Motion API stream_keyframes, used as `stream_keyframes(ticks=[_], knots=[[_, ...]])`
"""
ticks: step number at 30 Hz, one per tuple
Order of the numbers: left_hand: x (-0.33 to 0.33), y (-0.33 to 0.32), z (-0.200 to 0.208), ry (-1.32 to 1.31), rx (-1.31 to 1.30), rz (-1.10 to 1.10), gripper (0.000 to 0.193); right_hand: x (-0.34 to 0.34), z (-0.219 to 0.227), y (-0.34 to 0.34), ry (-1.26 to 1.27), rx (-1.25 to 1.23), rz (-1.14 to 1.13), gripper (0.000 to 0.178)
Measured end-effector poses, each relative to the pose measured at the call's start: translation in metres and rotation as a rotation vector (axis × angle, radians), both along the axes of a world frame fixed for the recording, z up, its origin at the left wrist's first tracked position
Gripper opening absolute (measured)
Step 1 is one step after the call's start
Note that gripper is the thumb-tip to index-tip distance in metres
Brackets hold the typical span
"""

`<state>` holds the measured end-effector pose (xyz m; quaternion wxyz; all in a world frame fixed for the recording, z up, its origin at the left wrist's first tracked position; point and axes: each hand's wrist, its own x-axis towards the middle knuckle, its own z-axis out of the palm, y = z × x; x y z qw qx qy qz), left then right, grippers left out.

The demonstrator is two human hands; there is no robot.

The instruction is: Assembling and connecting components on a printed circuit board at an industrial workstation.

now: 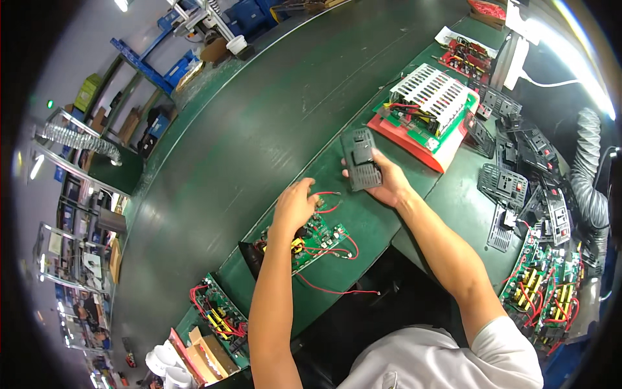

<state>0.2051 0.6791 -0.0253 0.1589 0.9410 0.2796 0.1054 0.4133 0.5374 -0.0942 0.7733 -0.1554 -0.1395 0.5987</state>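
Note:
In my right hand (387, 179) is a black plastic end panel (361, 157) with vent slots, held above the bench with the thumb on its side. My left hand (295, 206) is bent over a green circuit board (317, 235). Its thumb and index fingertip look apart, close to a red wire (329, 193) at the board's far end. The palm side of this hand is hidden. Red leads hang from the board, and one long red wire (337, 291) trails toward the bench's near edge. My left forearm covers part of the board and a dark piece beside it.
A white perforated metal case (433, 96) rests on a red-edged stack to the right. Several black panels (504, 185) lie heaped beyond it, with more circuit boards (538, 285) nearer me. Another board (219, 311) and an open cardboard box (210, 353) stand at lower left. A dark green belt-like surface (259, 136) runs behind.

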Motion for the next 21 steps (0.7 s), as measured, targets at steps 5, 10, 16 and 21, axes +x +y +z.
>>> stream_keyframes(ticks=[5,10,16,21], knots=[[0.024,0.006,-0.007,0.147,-0.262,-0.036,0.036,-0.006,0.003,0.0,-0.093,-0.041,-0.031,0.048],[0.033,0.002,-0.012,0.108,-0.243,-0.16,0.036,0.001,-0.001,-0.002,-0.049,-0.072,0.009,0.051],[0.048,-0.003,-0.009,0.124,-0.046,-0.235,0.021,-0.002,-0.002,0.003,0.019,-0.115,0.017,0.051],[0.039,0.023,-0.008,-0.167,-0.517,0.003,0.012,-0.004,-0.001,0.004,0.015,-0.074,0.014,0.047]])
